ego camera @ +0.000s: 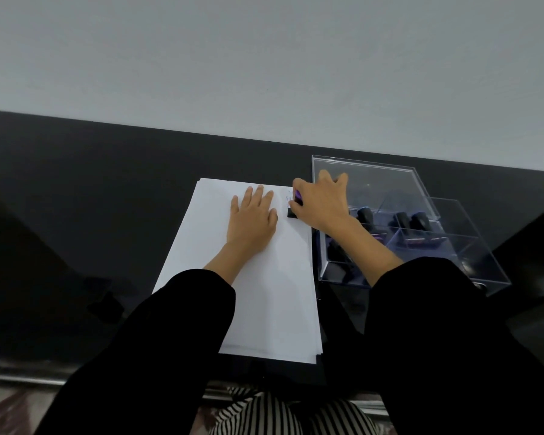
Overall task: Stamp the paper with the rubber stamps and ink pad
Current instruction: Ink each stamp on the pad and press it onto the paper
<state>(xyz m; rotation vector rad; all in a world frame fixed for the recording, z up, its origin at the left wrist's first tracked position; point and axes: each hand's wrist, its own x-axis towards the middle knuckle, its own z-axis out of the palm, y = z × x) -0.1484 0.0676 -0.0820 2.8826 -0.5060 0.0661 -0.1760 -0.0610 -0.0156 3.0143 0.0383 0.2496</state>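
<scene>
Clear box (471,262): black stamps (365,216) in its compartments.
My left hand (253,216): flat on paper (274,293).
My right hand (322,202): grips stamp (293,211).

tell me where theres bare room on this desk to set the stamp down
Widest bare patch: the black table left of the paper stack. A narrow strip runs between the stack's far edge and the wall. Crowded on the right: the clear box sits beside the stack, where the right hand holds a stamp.
</scene>
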